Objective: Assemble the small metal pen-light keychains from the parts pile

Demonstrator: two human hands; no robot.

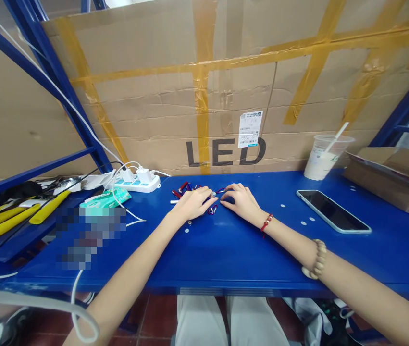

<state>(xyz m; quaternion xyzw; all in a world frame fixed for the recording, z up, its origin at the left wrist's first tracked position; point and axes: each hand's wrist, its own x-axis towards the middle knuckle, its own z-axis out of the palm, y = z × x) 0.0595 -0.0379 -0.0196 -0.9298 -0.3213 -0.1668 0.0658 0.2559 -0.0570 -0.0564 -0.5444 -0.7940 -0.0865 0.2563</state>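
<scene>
Clips (181,189), small, red and blue, with what look like metal loops and short barrels; a loose cluster on the blue table (226,250), at mid-depth just in front of the cardboard sheet (175,110) lettered LED, some fanned out beyond the knuckles and one loop showing at the near edge of the left hand (193,204). Left hand: lies palm down on the cluster, fingers curved over it; whether any piece is pinched underneath cannot be told. Right hand (242,202): just beside the left, fingertips down on the table at the edge of the cluster and pointing toward the left fingers; its hold, if any, is also hidden. Handling, judged by look: very light, rigid, smooth and likely slippery on the painted surface, apt to skate or scatter if pushed; not fragile. Best taken singly by a fingertip pinch across the loop or around the barrel, not scooped. Nearby: power strip (137,181) to the left with white cables; yellow tools (9,218) at far left; phone (334,211) lying flat to the right; plastic cup (325,156) with straw behind it. Right wrist carries a red cord (266,222), and the forearm a bead bracelet (319,259).
</scene>
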